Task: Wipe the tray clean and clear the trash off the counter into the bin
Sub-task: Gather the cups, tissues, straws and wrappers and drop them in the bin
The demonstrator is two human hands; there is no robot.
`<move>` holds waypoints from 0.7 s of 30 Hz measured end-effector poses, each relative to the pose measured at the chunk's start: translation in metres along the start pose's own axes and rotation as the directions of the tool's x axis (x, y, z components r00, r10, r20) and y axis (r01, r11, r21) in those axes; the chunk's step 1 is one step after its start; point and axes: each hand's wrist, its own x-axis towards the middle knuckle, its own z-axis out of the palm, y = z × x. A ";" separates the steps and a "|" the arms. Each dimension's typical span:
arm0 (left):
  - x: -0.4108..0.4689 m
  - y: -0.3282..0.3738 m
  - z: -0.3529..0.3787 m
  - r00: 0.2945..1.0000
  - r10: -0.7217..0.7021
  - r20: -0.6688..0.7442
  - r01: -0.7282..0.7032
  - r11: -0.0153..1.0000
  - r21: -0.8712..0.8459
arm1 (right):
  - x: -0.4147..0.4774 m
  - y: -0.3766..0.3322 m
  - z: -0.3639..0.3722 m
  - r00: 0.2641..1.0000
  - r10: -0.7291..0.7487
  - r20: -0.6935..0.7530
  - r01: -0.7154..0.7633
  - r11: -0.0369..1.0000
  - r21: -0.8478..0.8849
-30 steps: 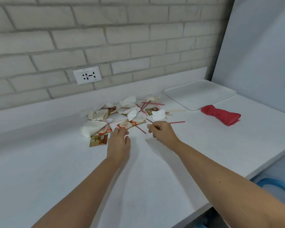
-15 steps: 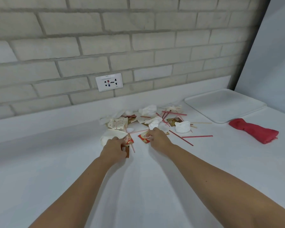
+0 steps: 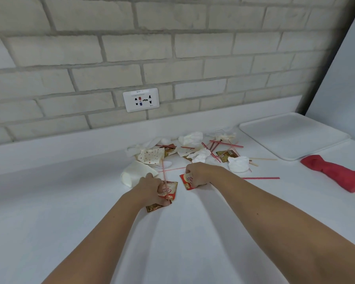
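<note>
A heap of trash (image 3: 195,150) lies on the white counter (image 3: 70,212) near the wall: crumpled tissues, red striped straws, sachets and wooden sticks. My left hand (image 3: 152,188) is closed on red-and-brown sachets (image 3: 169,190) and a red straw at the heap's near edge. My right hand (image 3: 201,174) grips a red sachet (image 3: 188,181) just to the right. The white tray (image 3: 291,136) lies at the back right. A rolled red cloth (image 3: 340,173) rests in front of it. The bin is out of view.
A brick wall with a power socket (image 3: 140,99) runs behind the counter. A grey panel (image 3: 344,68) stands at the right, behind the tray. A lone straw (image 3: 260,178) lies right of my right hand. A folded white napkin (image 3: 135,175) sits left of my left hand.
Both hands have reached into the near edge of the heap and closed on sachets, drawing them toward me. The camera has shifted left and closer.
</note>
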 end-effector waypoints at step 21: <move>0.008 0.028 0.001 0.968 -0.248 -0.044 0.226 0.931 -0.288 | -0.015 0.064 -0.003 0.859 0.491 -0.144 -0.186 0.562 0.806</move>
